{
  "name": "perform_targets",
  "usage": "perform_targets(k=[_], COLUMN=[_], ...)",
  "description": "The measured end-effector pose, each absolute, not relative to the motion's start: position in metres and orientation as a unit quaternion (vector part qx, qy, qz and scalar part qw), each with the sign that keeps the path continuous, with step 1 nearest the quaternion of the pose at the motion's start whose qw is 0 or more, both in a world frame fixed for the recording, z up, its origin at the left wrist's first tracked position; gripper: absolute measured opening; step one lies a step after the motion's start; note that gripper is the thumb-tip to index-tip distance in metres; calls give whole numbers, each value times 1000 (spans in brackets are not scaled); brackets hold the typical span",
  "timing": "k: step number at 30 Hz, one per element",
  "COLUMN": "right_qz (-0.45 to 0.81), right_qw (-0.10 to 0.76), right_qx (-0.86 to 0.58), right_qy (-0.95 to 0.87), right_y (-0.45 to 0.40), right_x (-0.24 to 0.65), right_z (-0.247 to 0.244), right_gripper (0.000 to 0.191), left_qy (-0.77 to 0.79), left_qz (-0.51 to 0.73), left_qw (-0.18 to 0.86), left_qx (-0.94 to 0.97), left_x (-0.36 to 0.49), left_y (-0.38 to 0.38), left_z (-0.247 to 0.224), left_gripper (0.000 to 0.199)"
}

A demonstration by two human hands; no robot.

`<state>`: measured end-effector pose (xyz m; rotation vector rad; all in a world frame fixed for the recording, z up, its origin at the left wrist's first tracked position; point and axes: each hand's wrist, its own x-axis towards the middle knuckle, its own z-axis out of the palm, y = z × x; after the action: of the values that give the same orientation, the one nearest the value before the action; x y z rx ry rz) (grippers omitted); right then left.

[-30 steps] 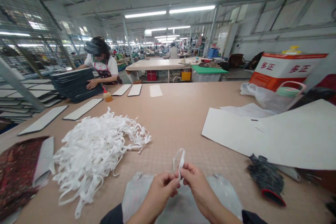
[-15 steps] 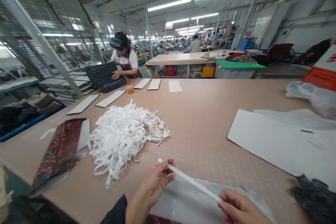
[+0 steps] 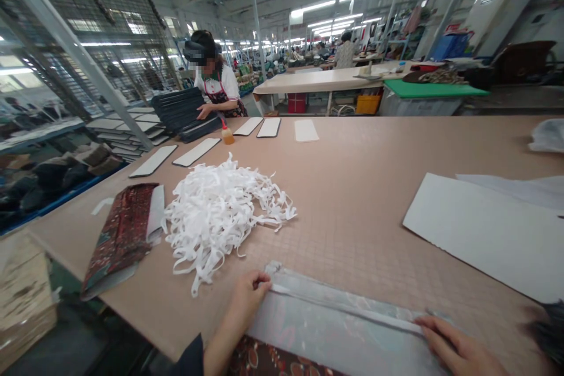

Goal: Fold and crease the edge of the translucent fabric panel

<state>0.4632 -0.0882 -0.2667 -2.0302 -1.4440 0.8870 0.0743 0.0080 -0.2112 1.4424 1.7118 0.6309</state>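
A long white strip (image 3: 343, 307) lies stretched along the upper part of a pale grey fabric piece (image 3: 317, 329) at the table's near edge. My left hand (image 3: 251, 299) pinches its left end between thumb and fingers. At the strip's right end, my right hand (image 3: 453, 343) has its fingers closed on it. Patterned dark red fabric (image 3: 282, 361) shows below the grey piece. Left of centre is a tangled heap of white strips (image 3: 220, 211), with a folded red patterned fabric (image 3: 123, 229) to its left.
White boards (image 3: 489, 229) lie at the right. Several small white panels (image 3: 306, 130) and a glue bottle (image 3: 227, 134) are along the far side of the brown table (image 3: 352, 188). Behind it a person (image 3: 218, 85) holds a dark stack (image 3: 185, 111).
Both hands have moved apart and lowered the strip from the air onto the grey fabric, its length now laid out. The view has shifted, and more of the dark red fabric shows.
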Motion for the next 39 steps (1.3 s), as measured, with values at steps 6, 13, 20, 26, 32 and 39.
perform_targets(k=[6, 13, 20, 26, 32, 39], right_qz=[298, 299, 299, 285, 279, 265], right_qw=[232, 210, 206, 213, 221, 220], right_qx=[-781, -799, -803, -799, -796, -792], right_qy=[-498, -479, -474, -486, -490, -504], right_y=[-89, -89, -88, -87, -86, -83], right_x=[469, 474, 476, 475, 472, 465], right_z=[-268, -270, -267, -266, -265, -253], right_gripper=[37, 38, 36, 32, 31, 28], left_qy=[648, 669, 668, 678, 685, 602], left_qz=[238, 224, 239, 189, 107, 26], left_qw=[343, 326, 328, 288, 222, -32], left_qx=[637, 629, 624, 649, 686, 798], left_x=[76, 79, 80, 83, 90, 103], left_y=[17, 14, 13, 12, 9, -1], left_z=[-213, -223, -223, -218, -213, -203], left_gripper=[23, 20, 18, 22, 27, 27])
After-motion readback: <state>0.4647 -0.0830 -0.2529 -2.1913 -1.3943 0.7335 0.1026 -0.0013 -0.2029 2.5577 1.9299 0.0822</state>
